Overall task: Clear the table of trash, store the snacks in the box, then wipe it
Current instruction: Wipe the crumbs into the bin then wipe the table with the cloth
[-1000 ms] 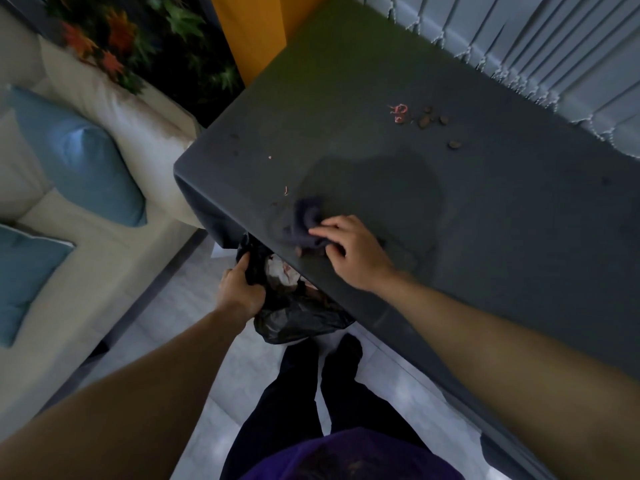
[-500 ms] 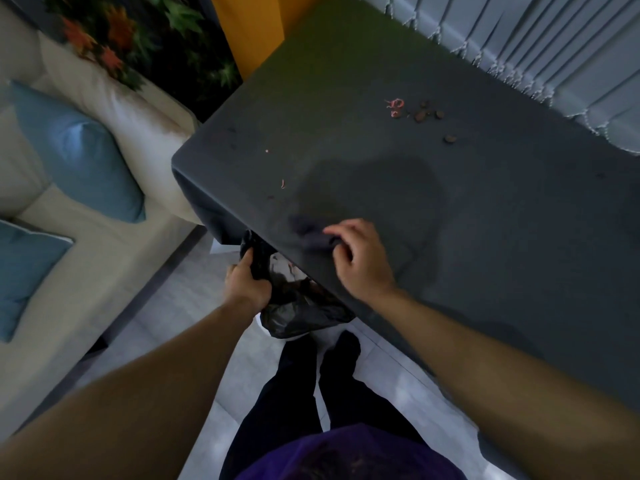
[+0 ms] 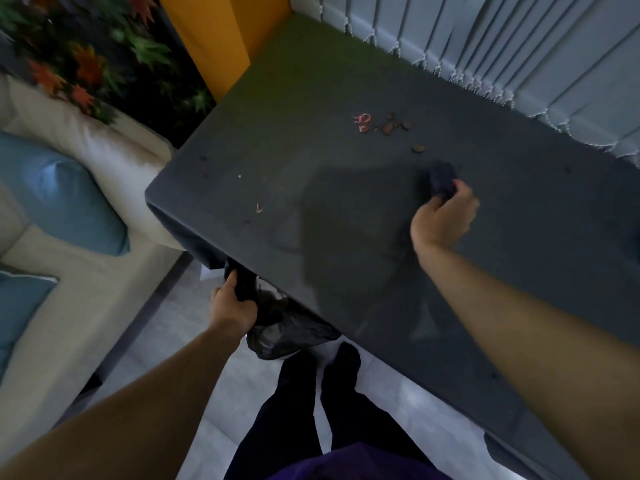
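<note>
My right hand (image 3: 445, 216) grips a dark bunched cloth (image 3: 442, 183) on the dark grey table (image 3: 311, 188), just below and right of the crumbs. Small brown crumbs (image 3: 394, 125) and pink curly scraps (image 3: 363, 120) lie farther back on the table. One more brown crumb (image 3: 418, 148) sits close to the cloth. A tiny pink scrap (image 3: 258, 208) and a white speck (image 3: 239, 176) lie near the table's left end. Below the near edge, my left hand (image 3: 231, 306) grips the rim of a black trash bag (image 3: 277, 327).
A beige sofa (image 3: 86, 271) with blue cushions (image 3: 65, 202) stands left of the table. Grey vertical blinds (image 3: 519, 53) run along the far edge. An orange panel (image 3: 214, 39) and leafy decoration (image 3: 86, 57) are at the back left. My legs (image 3: 311, 410) stand on the pale floor.
My right hand has carried the cloth from the near table edge by the bag up and to the right, close to the crumbs. The left hand still holds the bag.
</note>
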Tool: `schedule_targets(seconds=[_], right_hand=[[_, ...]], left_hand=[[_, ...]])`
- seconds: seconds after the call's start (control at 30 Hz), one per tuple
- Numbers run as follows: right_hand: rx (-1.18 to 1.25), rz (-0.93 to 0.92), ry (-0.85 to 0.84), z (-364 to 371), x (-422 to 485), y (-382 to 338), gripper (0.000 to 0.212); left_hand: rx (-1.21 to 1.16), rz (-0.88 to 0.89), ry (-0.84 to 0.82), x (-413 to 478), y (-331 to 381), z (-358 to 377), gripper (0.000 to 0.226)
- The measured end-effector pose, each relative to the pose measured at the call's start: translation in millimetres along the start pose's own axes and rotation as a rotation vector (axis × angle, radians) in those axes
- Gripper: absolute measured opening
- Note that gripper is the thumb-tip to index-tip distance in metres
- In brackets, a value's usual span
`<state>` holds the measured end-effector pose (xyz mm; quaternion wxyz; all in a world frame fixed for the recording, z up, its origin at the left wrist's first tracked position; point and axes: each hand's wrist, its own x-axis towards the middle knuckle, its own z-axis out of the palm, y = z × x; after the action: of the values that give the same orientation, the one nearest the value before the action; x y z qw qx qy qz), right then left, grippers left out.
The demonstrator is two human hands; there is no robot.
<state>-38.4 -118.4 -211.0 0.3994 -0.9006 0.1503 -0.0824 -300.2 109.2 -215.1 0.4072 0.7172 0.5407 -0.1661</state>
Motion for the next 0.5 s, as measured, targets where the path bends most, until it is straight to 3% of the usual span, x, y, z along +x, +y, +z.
schedule_targets(seconds=[0.03, 0.1, 0.2, 0.27, 0.37, 0.43, 0.5], right_hand=[[-0.080, 0.102, 0.021, -0.4, 10.5, -1.6, 0.041], [-0.231, 0.118, -0.025, 1.4, 21.0, -2.6, 0.040], [-0.182, -0.126, -0.191, 12.7, 27.2, 0.7, 0.039], [-0.053, -0.197, -0.163, 18.8, 35.2, 1.5, 0.039], [-0.007, 0.023, 0.001, 24.6, 59.7, -12.0, 0.042], [-0.031, 0.145, -0.014, 33.1, 78.5, -21.8, 0.046], [-0.067, 0.067, -0.089, 44.1, 87.9, -31.8, 0.047]], left_hand=[[0.003, 0.002, -0.002, 1.2, 0.7, -0.5, 0.082], [0.001, 0.005, -0.023, 4.0, 2.9, -1.6, 0.081], [0.002, 0.004, -0.056, 11.4, 3.0, -3.4, 0.079], [0.001, 0.004, -0.069, 15.8, 2.3, -5.0, 0.079], [0.000, -0.003, -0.087, 20.1, 2.4, -6.8, 0.077], [0.000, -0.010, -0.094, 24.1, 2.7, -7.5, 0.075], [0.004, -0.017, -0.099, 27.6, 2.7, -8.3, 0.076]])
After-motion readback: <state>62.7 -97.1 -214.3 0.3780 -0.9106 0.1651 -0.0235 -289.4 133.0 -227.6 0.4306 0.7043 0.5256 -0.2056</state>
